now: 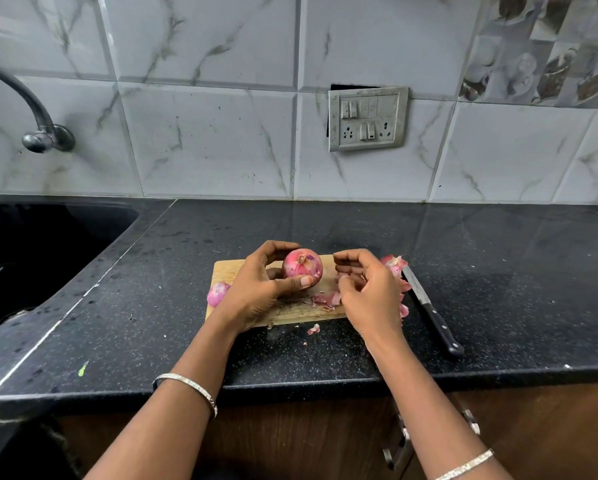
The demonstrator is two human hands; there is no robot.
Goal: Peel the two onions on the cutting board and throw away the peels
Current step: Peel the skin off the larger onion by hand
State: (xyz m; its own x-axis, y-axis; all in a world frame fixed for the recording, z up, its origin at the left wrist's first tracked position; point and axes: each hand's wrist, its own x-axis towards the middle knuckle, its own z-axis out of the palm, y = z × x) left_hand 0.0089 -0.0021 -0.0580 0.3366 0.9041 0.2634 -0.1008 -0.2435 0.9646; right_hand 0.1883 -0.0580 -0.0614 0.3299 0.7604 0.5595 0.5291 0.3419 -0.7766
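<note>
Second onion (218,293) at the cutting board's (228,268) 8 o'clock edge; left hand (259,292) grasping first onion (302,265) above the board's 12 o'clock; loose peels (327,300) at 5 o'clock; right hand (368,292) curled, grasp indeterminate; knife (429,306) at 3 o'clock

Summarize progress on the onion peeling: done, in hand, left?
Done: loose peels lie on the cutting board; the onion at its left edge looks peeled. In hand: left hand grips the second onion, right hand beside it. Left: finish it, bin all peels.
</note>
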